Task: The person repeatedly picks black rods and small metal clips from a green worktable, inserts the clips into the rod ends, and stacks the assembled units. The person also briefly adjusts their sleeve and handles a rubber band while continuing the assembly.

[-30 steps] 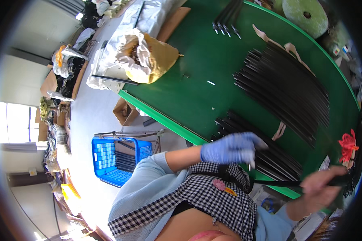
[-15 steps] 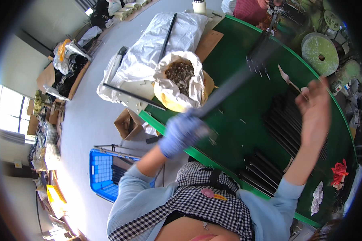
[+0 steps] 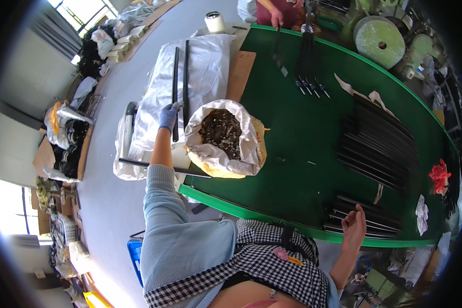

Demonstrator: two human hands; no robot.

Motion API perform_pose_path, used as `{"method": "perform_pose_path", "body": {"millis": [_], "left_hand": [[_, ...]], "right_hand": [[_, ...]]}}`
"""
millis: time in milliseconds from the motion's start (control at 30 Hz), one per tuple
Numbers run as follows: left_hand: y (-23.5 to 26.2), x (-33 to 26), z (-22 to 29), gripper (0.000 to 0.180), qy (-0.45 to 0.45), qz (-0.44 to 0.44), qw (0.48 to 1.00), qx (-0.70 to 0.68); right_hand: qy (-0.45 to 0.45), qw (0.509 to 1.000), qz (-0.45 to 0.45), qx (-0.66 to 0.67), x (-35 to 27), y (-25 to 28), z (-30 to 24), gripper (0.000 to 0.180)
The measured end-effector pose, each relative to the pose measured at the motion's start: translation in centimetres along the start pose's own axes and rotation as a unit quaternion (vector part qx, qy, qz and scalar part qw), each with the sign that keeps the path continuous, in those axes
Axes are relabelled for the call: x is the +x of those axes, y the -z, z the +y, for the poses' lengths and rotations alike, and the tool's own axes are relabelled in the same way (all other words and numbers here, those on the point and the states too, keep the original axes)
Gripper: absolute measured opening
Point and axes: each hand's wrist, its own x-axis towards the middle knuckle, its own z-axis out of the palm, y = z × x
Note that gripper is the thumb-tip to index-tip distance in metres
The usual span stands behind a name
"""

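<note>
My left hand, in a thin blue glove, is closed around the lower part of a black rod. That rod lies along a white woven sack, roughly parallel to a second black rod just to its right. Bare, with loosely bent fingers apart and nothing visible in them, my right hand hovers over or beside a small bundle of black rods at the near edge of the green table. Whether it touches the rods, I cannot tell.
An open bag of small dark and pale bits stands right of my left hand. A larger stack of black rods lies at right, near a red cloth flower. Across the table, a co-worker's hand is by dark rods; a white jar stands farther left.
My left hand has swung from the table's near edge to the far left, bringing the rod onto the white sack beside the other. My right hand has dropped nearer to me. The view has shifted.
</note>
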Motion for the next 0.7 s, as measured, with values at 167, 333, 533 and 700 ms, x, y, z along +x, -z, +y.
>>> {"method": "perform_pose_path", "body": {"millis": [167, 333, 533, 700], "left_hand": [[-1.6, -1.9, 8.2, 0.026, -0.227, 0.059, 0.962, -0.143], [-6.2, -25.4, 22.4, 0.029, -0.191, -0.294, 0.908, -0.228], [-16.8, -41.6, 24.6, 0.028, -0.002, -0.589, 0.756, -0.285], [-22.8, -48.5, 24.8, 0.028, 0.059, -0.56, 0.761, -0.321]], "right_hand": [[0.021, 0.995, 0.042, -0.093, -0.9, -0.7, 0.5, 0.029], [0.178, 0.931, -0.236, -0.213, -1.3, -6.8, -1.8, 0.027], [0.243, 0.887, -0.353, -0.171, -0.9, -4.6, -4.1, 0.024], [0.322, 0.869, -0.288, -0.24, 0.9, 2.2, -4.8, 0.015]]}}
